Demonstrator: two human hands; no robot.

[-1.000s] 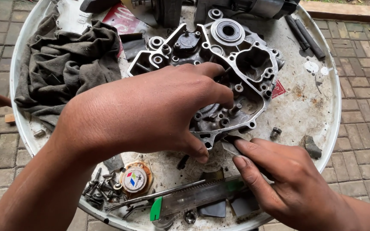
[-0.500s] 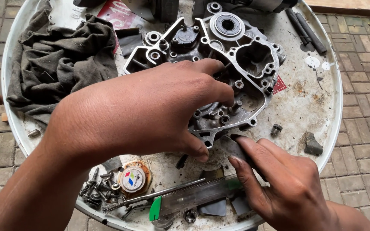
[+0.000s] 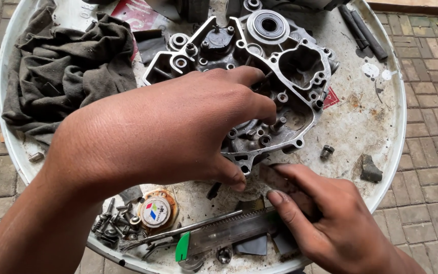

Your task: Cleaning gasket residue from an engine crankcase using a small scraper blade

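Shifted slightly down and left in the view since half a second ago: round white metal tray (image 3: 381,152) and grey cast-aluminium engine crankcase half (image 3: 275,66), with more of the brick paving (image 3: 432,101) showing at right. Left hand (image 3: 163,132) laid palm-down over the lower left part of the casing, fingers curled onto its inner face, thumb tip pressed at the lower edge; clamped on nothing, just resting and steadying. Right hand (image 3: 320,218) just below the casing's lower corner, fingers drawn together around a small flat brownish piece (image 3: 280,180) (possibly a scraper or gasket scrap, too hidden to tell), its tip touching the casing's rim. Casing lying flat at the middle-top of the tray, open side up, round bearing (image 3: 269,24) near its top.

Around it on the tray:
- crumpled dark grey rag (image 3: 62,71) at upper left, just beside the casing
- heap of small screws and bolts (image 3: 112,226) at lower left, next to a round cap with a coloured emblem (image 3: 155,212)
- steel caliper with a green tip (image 3: 214,236) along the bottom edge, partly under the right hand
- single small bolt (image 3: 326,150) and a dark broken chunk (image 3: 370,170) at right, apart from the casing
- two black rods (image 3: 363,30) at upper right
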